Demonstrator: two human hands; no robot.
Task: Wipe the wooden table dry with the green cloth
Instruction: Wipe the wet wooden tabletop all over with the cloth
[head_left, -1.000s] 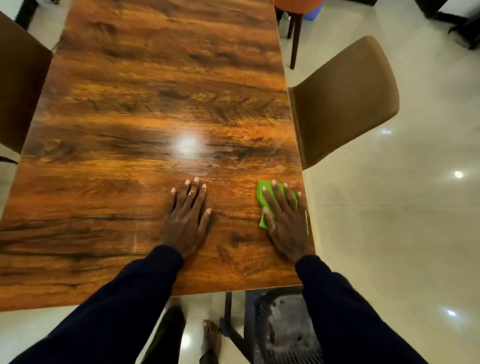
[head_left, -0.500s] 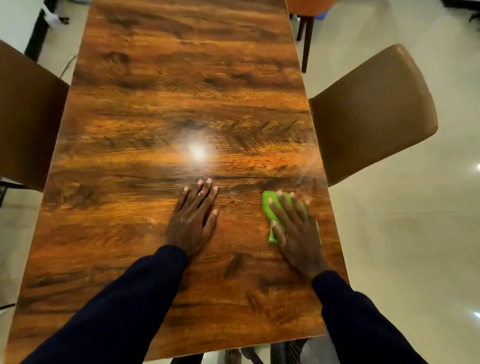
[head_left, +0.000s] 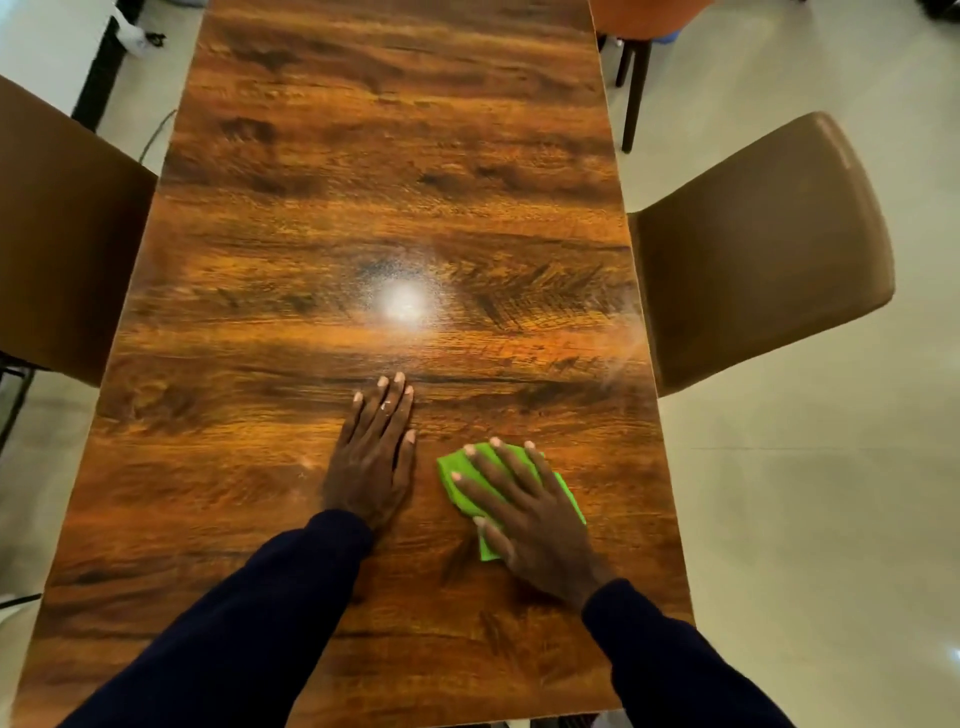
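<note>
A long glossy wooden table (head_left: 363, 182) runs away from me, with a bright lamp reflection near its middle. The folded green cloth (head_left: 453, 470) lies flat on the near right part of the top. My right hand (head_left: 524, 512) presses down on it with fingers spread and straight, covering most of it. My left hand (head_left: 376, 452) rests flat on the bare wood just left of the cloth, fingers together and pointing away from me. A faint hazy streak shows near the table's right edge.
A brown padded chair (head_left: 758, 249) stands against the table's right side and another brown chair (head_left: 57, 234) against the left side. An orange chair (head_left: 644, 15) is at the far right corner. Pale tiled floor surrounds the table.
My right hand has slid the green cloth from near the table's right edge leftward, closer to my left hand. My left hand stays flat on the wood; the camera has shifted forward.
</note>
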